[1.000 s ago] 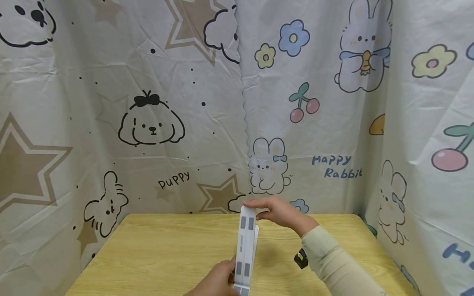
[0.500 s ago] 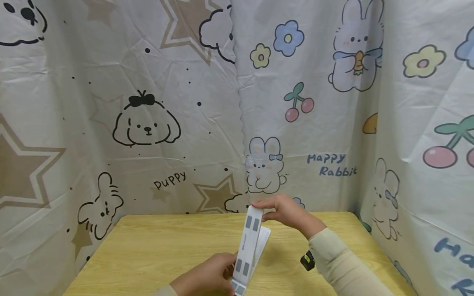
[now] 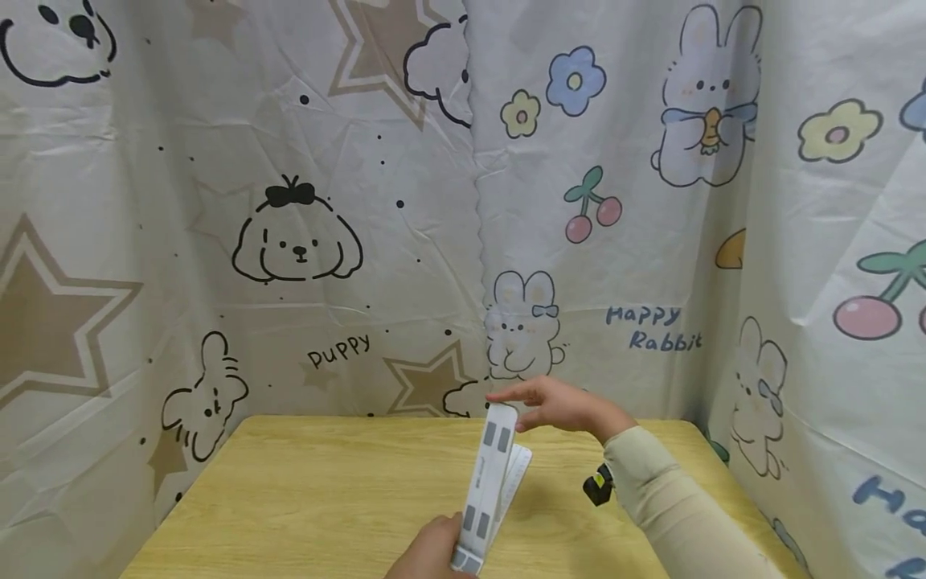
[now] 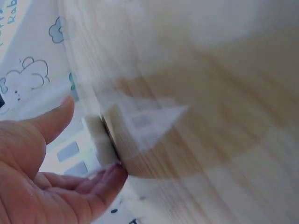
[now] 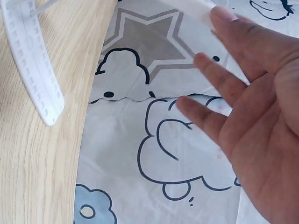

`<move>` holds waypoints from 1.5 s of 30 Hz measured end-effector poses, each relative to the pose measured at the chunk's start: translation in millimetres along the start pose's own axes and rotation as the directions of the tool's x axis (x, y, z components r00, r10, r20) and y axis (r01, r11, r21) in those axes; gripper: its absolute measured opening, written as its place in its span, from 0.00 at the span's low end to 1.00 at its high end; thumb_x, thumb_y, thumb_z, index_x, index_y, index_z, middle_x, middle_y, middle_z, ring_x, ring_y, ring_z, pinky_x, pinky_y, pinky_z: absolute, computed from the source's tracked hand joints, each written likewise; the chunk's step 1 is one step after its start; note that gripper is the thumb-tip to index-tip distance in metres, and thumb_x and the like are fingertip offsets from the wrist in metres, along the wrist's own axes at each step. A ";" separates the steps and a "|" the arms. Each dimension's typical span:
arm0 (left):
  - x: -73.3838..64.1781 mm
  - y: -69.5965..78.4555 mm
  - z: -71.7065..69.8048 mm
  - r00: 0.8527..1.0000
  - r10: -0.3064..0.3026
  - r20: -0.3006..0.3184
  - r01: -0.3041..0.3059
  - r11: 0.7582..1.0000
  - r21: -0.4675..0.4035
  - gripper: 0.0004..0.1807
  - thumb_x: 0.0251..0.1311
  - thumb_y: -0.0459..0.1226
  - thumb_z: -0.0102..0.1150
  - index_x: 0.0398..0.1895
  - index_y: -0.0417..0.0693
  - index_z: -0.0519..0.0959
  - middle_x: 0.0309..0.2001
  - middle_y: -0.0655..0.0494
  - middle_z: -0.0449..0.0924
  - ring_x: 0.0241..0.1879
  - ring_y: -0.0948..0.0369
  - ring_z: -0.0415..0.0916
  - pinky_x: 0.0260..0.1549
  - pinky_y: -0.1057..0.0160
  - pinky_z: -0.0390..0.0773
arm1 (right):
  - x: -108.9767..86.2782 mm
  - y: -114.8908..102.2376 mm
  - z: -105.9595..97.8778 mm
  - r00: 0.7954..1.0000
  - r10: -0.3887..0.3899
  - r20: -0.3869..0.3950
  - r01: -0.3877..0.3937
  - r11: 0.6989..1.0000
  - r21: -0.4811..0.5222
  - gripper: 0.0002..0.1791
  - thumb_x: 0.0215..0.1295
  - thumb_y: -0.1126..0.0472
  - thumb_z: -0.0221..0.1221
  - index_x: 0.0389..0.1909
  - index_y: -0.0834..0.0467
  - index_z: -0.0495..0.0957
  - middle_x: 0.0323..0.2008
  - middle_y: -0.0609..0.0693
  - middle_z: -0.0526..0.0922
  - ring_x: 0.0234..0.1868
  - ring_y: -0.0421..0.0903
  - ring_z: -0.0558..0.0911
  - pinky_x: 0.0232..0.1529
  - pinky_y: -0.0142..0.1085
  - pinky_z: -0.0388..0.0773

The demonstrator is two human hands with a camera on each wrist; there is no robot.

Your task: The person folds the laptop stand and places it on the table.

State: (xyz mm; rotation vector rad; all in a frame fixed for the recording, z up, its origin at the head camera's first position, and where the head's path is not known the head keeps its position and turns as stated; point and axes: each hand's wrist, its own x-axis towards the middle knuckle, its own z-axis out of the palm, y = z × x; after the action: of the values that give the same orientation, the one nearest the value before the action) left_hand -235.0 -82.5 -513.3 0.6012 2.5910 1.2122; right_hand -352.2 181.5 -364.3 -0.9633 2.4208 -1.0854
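A white folding laptop stand [image 3: 486, 482] with grey rubber pads leans upright over the table, its pad side facing the head camera. A notched arm [image 3: 518, 474] swings out slightly from its right side; the right wrist view shows this notched arm [image 5: 35, 65] too. Around the stand's lower end, my left hand [image 3: 430, 551] keeps hold, with the fingers [image 4: 110, 182] against the end and the thumb to the other side. At the top end, my right hand [image 3: 564, 406] rests with fingers extended; its thumb [image 5: 226, 16] touches the stand, and other fingers spread loosely.
The wood-grain table [image 3: 325, 490] stretches under both hands. Near the right sleeve sits a small black object with a yellow-green mark [image 3: 598, 485], partly hidden by that sleeve. A printed curtain [image 3: 405, 241] hangs behind and at both sides.
The stand has tipped slightly to the right, and its notched arm has swung farther out from the body. My right hand has stayed at the top end, its fingers a little straighter.
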 end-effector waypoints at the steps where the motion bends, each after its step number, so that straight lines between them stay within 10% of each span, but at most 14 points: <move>1: 0.1 0.6 3.5 1.000 -0.004 -0.022 0.005 0.999 0.035 0.33 0.41 0.30 0.79 0.56 0.35 0.79 0.34 0.56 0.76 0.34 0.64 0.71 0.34 0.63 0.79 | -0.1 1.4 0.2 1.000 0.007 -0.001 -0.007 1.000 0.000 0.31 0.67 0.64 0.66 0.70 0.42 0.75 0.72 0.44 0.73 0.76 0.54 0.66 0.74 0.55 0.65; 9: 4.8 -0.9 17.8 0.991 0.043 -0.124 -0.005 0.957 0.288 0.32 0.39 0.31 0.81 0.51 0.30 0.79 0.35 0.52 0.78 0.35 0.62 0.75 0.39 0.60 0.83 | -2.2 4.9 2.4 0.999 0.011 -0.048 -0.014 0.998 -0.058 0.30 0.62 0.62 0.70 0.64 0.40 0.80 0.66 0.46 0.79 0.65 0.50 0.79 0.67 0.51 0.75; 23: 14.5 -1.1 -3.3 0.999 -0.009 0.053 0.006 0.999 0.052 0.36 0.35 0.24 0.80 0.55 0.50 0.83 0.40 0.63 0.82 0.41 0.65 0.77 0.44 0.58 0.83 | -33.5 2.4 0.0 0.989 -0.021 -0.148 -0.004 0.986 -0.166 0.30 0.51 0.58 0.77 0.59 0.49 0.84 0.63 0.49 0.82 0.65 0.56 0.79 0.64 0.51 0.78; 45: 29.3 -4.0 -18.4 0.982 -0.019 0.188 0.006 0.998 0.065 0.46 0.38 0.21 0.77 0.67 0.55 0.79 0.48 0.66 0.84 0.42 0.66 0.77 0.47 0.56 0.86 | -57.2 12.2 9.3 0.968 0.047 -0.246 -0.057 0.998 -0.036 0.25 0.50 0.53 0.78 0.52 0.49 0.87 0.57 0.46 0.86 0.61 0.56 0.81 0.63 0.58 0.77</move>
State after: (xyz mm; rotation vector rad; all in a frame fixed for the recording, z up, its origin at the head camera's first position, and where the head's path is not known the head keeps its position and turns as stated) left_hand -268.9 -84.1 -505.4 0.6762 2.4783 1.0188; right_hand -311.5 222.0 -378.9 -0.8148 2.6597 -1.2012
